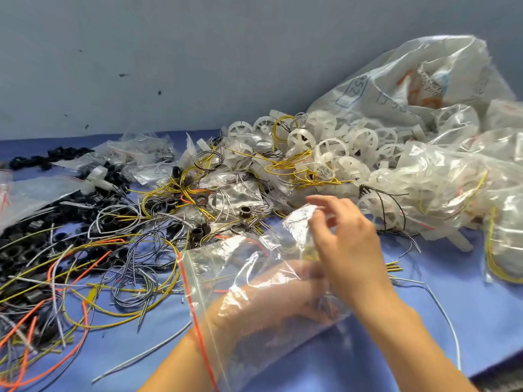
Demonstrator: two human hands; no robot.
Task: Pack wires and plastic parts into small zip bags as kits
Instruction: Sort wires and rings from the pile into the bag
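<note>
Bag-filling step: the left hand (271, 295) is wrist-deep inside the clear zip bag with red seal line (223, 258), just above the blue bench (424, 321); its grip is blurred by the plastic, can't tell. The right hand (345, 244) grip pinches the bag's far end. Next, probably: seat the parts, pull the hand out, press the seal.

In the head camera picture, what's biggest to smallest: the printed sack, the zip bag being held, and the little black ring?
Largest, unranked: printed sack and zip bag look about alike; the bag is nearer the camera.
Smallest: black ring, clearly.
</note>
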